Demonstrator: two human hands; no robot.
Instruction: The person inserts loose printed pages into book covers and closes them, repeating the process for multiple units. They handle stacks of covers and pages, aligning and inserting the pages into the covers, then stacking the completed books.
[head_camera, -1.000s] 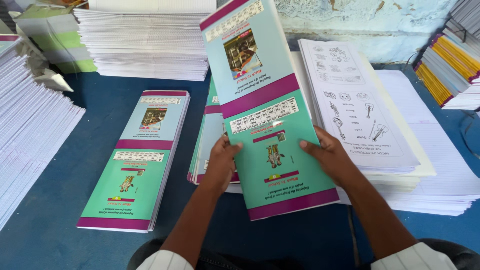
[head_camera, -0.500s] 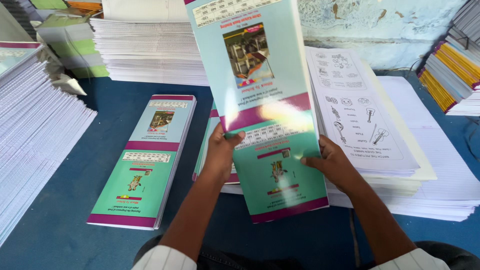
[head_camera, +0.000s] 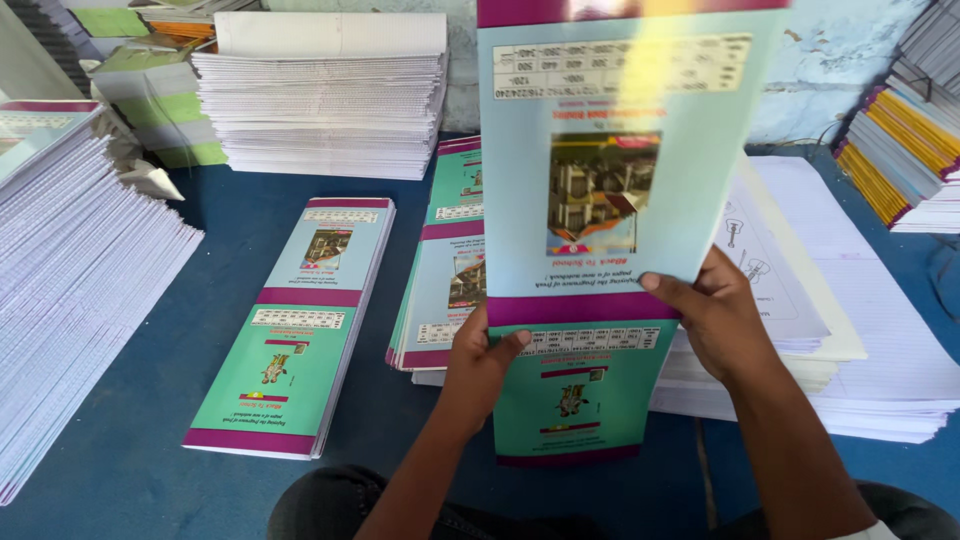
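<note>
Both hands, left hand (head_camera: 478, 365) and right hand (head_camera: 712, 318), grip the cover sheet (head_camera: 610, 230), now raised higher toward 12 o'clock. Cover stack (head_camera: 290, 330) stays at 9 o'clock on the table (head_camera: 120, 470).

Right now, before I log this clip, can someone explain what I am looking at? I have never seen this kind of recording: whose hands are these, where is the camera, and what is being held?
There is no machine here. A camera worn on a person's head looks down at that person's own two bare hands. The left hand and the right hand each grip a side of a long printed cover sheet, teal and pale blue with purple bands, lifted and tilted up toward the camera. It rises above a blue table. On the table, to the left, lies a flat pile of the same covers; another pile lies behind the raised sheet. Stacks of white paper stand around, and printed white sheets lie to the right.
</note>
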